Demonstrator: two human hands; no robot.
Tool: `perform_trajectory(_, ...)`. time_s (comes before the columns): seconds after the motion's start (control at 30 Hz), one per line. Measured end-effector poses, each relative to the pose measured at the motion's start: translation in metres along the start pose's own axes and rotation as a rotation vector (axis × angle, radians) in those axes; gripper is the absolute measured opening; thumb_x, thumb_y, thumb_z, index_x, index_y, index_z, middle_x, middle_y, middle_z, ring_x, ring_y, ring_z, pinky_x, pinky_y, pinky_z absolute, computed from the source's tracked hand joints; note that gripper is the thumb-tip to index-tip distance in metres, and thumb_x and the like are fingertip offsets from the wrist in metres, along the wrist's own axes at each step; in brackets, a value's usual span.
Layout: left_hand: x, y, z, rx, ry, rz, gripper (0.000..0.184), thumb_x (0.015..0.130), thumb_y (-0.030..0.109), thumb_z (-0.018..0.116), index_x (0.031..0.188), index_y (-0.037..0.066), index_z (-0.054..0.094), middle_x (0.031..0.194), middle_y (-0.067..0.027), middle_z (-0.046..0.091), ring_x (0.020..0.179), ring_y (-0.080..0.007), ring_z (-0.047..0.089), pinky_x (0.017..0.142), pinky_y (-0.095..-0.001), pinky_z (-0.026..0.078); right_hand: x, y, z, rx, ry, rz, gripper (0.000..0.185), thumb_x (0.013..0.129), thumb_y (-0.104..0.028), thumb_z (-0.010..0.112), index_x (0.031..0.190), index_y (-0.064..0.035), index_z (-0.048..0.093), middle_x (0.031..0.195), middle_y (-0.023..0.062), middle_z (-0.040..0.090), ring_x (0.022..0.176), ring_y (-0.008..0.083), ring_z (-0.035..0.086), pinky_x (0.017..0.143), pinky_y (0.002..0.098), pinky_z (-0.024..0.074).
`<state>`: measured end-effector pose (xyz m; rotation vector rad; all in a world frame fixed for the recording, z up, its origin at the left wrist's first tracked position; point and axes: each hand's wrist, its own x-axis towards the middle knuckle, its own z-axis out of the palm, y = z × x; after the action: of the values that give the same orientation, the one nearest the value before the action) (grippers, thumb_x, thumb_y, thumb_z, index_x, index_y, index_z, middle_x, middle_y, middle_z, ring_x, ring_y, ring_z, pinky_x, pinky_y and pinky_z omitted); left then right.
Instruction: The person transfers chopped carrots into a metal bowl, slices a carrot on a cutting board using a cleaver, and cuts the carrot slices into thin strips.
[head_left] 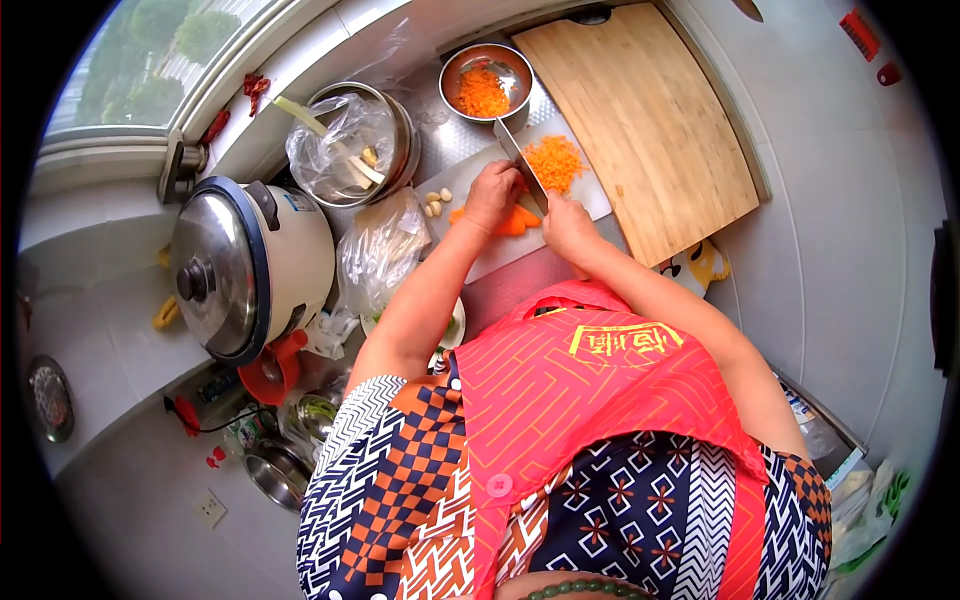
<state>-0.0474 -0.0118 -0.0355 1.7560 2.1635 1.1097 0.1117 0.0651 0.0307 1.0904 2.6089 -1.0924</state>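
Note:
My right hand (570, 230) is closed round the handle of a kitchen knife (515, 155), whose broad blade points away from me. Beside the blade, my left hand (494, 195) has its fingers curled down on the carrot at the cutting edge; the fingertips are partly hidden. Orange carrot pieces (518, 222) lie just below that hand. Right of the knife is a heap of finely chopped carrot (555, 164). All this rests on a pale cutting board (497, 257). Several garlic cloves (436, 203) lie left of my left hand.
A metal bowl (443, 88) holding chopped carrot stands behind the board. A large wooden board (650, 120) is on the right. To the left are a metal pot (409, 150) with a plastic bag (318, 160) in it, another clear bag (375, 262) and a large rice cooker (290, 255).

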Motion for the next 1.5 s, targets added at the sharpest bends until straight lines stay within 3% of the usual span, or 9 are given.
perform_trajectory(0.3, 0.001, 0.008, -0.004, -0.063, -0.009, -0.017, 0.006, 0.074, 0.004, 0.062, 0.080, 0.005, 0.062, 0.093, -0.0120, 0.062, 0.087, -0.0323, 0.059, 0.076, -0.0387, 0.050, 0.003, 0.010, 0.000, 0.023, 0.020, -0.044, 0.019, 0.082, -0.009, 0.051, 0.098, 0.0011, 0.053, 0.085, 0.0296, 0.063, 0.083, 0.0445, 0.063, 0.076, 0.0515, 0.0507)
perform_trajectory(0.63, 0.001, 0.010, -0.014, -0.079, -0.031, -0.069, 0.017, 0.073, -0.005, 0.060, 0.088, 0.002, 0.060, 0.095, -0.0151, 0.062, 0.088, -0.0349, 0.061, 0.077, -0.0381, 0.051, 0.001, 0.028, 0.007, 0.183, 0.144, -0.180, 0.025, 0.079, -0.007, 0.049, 0.101, 0.0023, 0.053, 0.080, 0.0313, 0.061, 0.080, 0.0468, 0.061, 0.074, 0.0535, 0.0491)
perform_trajectory(1.0, -0.002, 0.012, -0.015, -0.037, 0.013, -0.074, 0.019, 0.070, -0.002, 0.067, 0.087, 0.002, 0.060, 0.092, -0.0132, 0.061, 0.085, -0.0332, 0.061, 0.076, -0.0371, 0.051, -0.016, 0.015, -0.008, 0.212, 0.097, -0.121, 0.025, 0.079, -0.007, 0.048, 0.103, -0.0013, 0.055, 0.081, 0.0307, 0.062, 0.080, 0.0473, 0.061, 0.074, 0.0537, 0.0491)
perform_trajectory(1.2, -0.002, 0.006, -0.008, -0.040, -0.035, -0.081, 0.016, 0.070, 0.003, 0.065, 0.084, 0.005, 0.059, 0.094, -0.0111, 0.060, 0.090, -0.0328, 0.058, 0.079, -0.0390, 0.049, -0.018, 0.013, -0.008, 0.173, 0.097, -0.136, 0.025, 0.080, -0.007, 0.048, 0.103, -0.0021, 0.055, 0.084, 0.0296, 0.062, 0.081, 0.0472, 0.061, 0.076, 0.0538, 0.0489)
perform_trajectory(1.5, 0.000, 0.008, -0.008, -0.012, -0.006, -0.009, 0.011, 0.071, 0.002, 0.065, 0.081, 0.005, 0.060, 0.089, -0.0132, 0.062, 0.083, -0.0339, 0.060, 0.073, -0.0389, 0.050, -0.018, 0.003, -0.012, 0.099, 0.036, -0.068, 0.018, 0.080, -0.007, 0.049, 0.096, -0.0002, 0.053, 0.083, 0.0292, 0.062, 0.081, 0.0467, 0.061, 0.075, 0.0536, 0.0489)
